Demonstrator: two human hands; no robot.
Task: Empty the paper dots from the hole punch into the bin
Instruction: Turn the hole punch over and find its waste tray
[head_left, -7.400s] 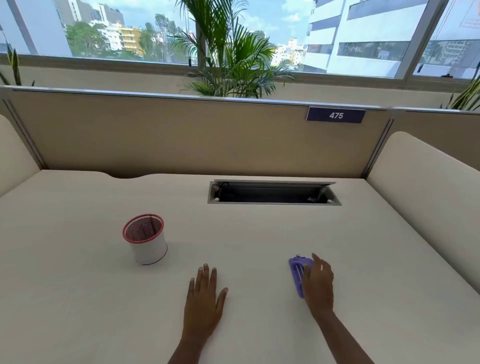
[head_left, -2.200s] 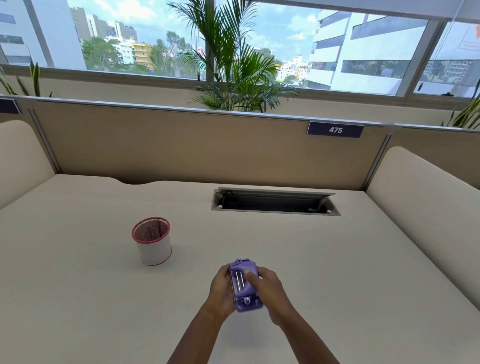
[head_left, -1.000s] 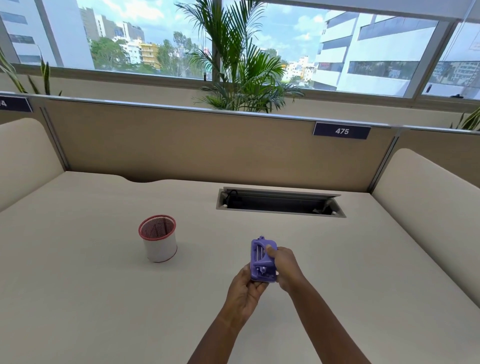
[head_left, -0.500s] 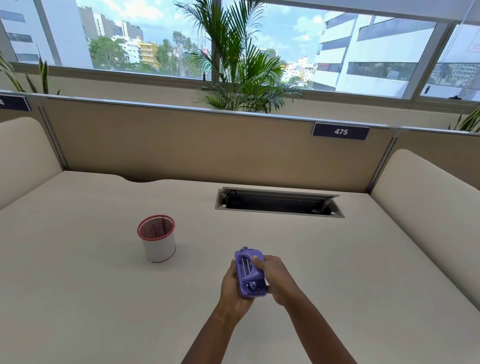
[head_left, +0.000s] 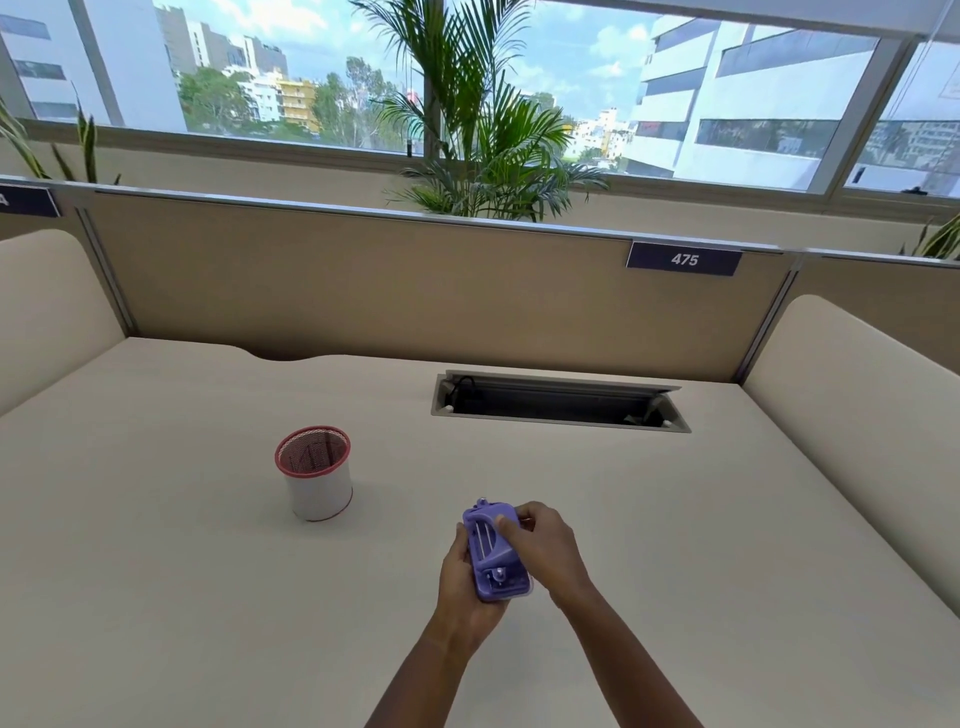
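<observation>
A small purple hole punch (head_left: 493, 551) is held above the desk between both hands, near the front middle. My left hand (head_left: 460, 587) cups it from the left and underneath. My right hand (head_left: 545, 551) grips its right side, fingers over the top edge. The bin (head_left: 317, 475), a small white cylinder with a red mesh rim, stands upright on the desk to the left and a little farther back, apart from the hands. No paper dots are visible.
The beige desk (head_left: 675, 519) is bounded by a tan partition (head_left: 363, 280) at the back and padded side panels. An open cable slot (head_left: 558, 402) is set into the desk behind the hands. A palm plant (head_left: 478, 130) stands behind the partition.
Over the earlier frames my right hand took the punch from the desk at the right and both hands closed on it. In the last second the punch came slightly lower and nearer to me.
</observation>
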